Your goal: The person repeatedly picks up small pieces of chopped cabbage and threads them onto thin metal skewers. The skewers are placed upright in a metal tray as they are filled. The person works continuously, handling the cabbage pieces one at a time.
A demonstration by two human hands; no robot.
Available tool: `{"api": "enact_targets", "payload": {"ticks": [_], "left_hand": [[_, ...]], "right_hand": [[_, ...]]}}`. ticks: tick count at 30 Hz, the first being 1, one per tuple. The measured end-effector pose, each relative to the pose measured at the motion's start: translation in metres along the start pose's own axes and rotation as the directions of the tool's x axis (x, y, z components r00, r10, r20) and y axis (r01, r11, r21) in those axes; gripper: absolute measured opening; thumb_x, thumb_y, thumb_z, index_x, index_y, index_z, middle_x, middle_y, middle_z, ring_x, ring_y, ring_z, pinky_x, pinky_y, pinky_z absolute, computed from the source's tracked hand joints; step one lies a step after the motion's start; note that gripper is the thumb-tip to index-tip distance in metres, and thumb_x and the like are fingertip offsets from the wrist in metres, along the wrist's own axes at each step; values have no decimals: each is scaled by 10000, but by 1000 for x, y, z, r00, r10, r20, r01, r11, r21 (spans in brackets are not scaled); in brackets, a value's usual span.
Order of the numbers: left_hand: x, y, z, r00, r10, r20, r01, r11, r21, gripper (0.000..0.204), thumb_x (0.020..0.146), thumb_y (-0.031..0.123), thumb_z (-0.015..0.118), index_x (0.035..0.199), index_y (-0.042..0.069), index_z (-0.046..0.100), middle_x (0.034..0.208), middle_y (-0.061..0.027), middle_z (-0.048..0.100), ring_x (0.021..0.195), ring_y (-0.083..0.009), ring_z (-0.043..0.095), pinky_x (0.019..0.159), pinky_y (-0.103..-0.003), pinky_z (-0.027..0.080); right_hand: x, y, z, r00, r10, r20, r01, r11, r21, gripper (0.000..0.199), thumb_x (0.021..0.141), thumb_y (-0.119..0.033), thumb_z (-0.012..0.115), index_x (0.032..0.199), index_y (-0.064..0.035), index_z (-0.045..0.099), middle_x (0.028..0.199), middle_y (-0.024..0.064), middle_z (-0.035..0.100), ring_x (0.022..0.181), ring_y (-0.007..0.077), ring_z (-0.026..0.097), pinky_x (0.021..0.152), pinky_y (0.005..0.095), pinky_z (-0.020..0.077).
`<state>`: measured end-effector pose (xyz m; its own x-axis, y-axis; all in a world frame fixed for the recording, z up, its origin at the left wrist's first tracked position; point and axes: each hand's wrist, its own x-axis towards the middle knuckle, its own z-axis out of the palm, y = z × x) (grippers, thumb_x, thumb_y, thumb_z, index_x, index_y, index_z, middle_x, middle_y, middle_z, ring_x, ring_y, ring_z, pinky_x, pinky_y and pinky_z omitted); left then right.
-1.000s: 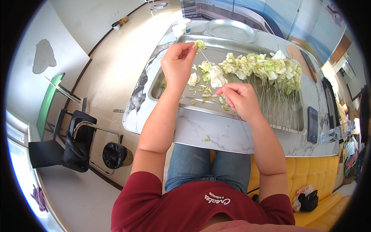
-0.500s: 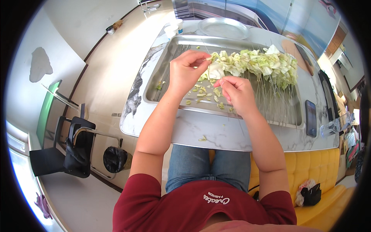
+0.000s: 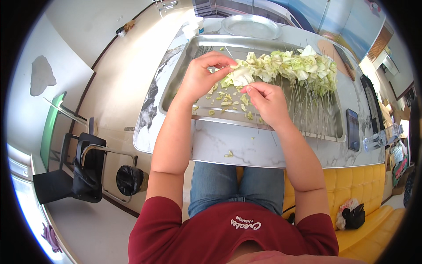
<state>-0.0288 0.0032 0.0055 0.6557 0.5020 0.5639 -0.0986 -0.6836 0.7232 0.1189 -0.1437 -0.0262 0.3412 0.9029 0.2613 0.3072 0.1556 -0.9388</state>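
Observation:
My left hand (image 3: 203,72) is closed in a pinch on a small piece of pale green cabbage at the near end of the pile. My right hand (image 3: 268,100), a little lower and to the right, pinches a thin skewer whose length runs down past the fingers. Between the hands sits a large whitish cabbage leaf piece (image 3: 241,77). To the right, skewered cabbage (image 3: 299,66) lies in a long row, with many thin skewers (image 3: 313,112) sticking out toward me. Loose cabbage scraps (image 3: 227,102) are scattered in the metal tray (image 3: 211,118).
Beyond the tray are a round metal plate (image 3: 250,27) and white cups (image 3: 190,31). A cutting board (image 3: 327,50) with a knife lies at the far right. Nearer, a phone (image 3: 352,130) and a clear plastic bottle (image 3: 380,138) rest on the marble-patterned table (image 3: 211,147).
The whole view has shifted slightly, so the tray and table appear higher. My left hand has drawn a little to the left; both hands keep their pinch.

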Motion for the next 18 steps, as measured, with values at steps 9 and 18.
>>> {"api": "enact_targets", "payload": {"ticks": [9,18], "left_hand": [[3,-16,-6,953,-281,-115,276,959,-56,215,855,47,657,1064,45,705,965,-16,681,845,-96,597,758,-243,491],[-14,-57,-10,867,-498,-24,341,558,756,294,804,176,626,1087,189,705,1082,-49,680,1002,-241,637,857,-370,510]], "right_hand": [[4,-2,-5,993,36,-113,-37,999,-2,187,930,-135,565,932,-19,713,573,-55,453,523,35,377,482,225,303],[6,-1,-9,990,50,-131,-50,999,4,184,924,-136,567,930,-23,712,567,-62,453,511,23,366,472,225,282]]}}
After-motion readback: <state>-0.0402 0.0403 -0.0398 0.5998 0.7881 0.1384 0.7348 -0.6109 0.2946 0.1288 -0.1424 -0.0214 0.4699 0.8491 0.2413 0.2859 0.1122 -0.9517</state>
